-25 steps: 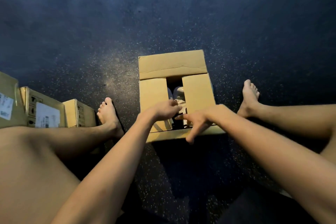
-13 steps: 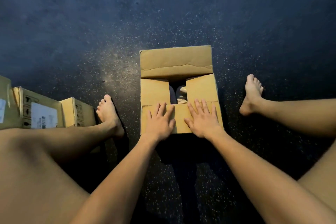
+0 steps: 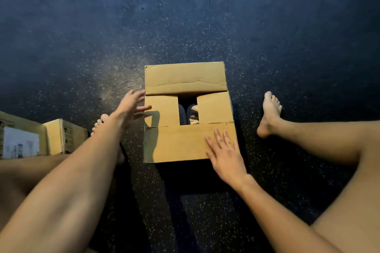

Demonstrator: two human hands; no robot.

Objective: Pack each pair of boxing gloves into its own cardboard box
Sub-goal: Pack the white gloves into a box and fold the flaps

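Head cam: right hand point(image 3: 224, 154) flat on the cardboard box point(image 3: 181, 144), fingers straight. Left hand point(image 3: 131, 107) at its left edge, fingers spread, holding nothing.

A dark blue-black floor point(image 3: 185, 16) fills the upper frame, sprinkled with pale flecks, and a brighter lit patch lies left of centre. At right of the frame a bare right foot point(image 3: 269, 113) rests heel down on the floor with its toes towards the top. Its bare right leg point(image 3: 329, 139) runs in from the right edge. At left only the toes of the left foot point(image 3: 98, 124) show, and the left leg point(image 3: 30, 170) lies along the lower left. A deep shadow point(image 3: 195, 181) darkens the floor at bottom centre.
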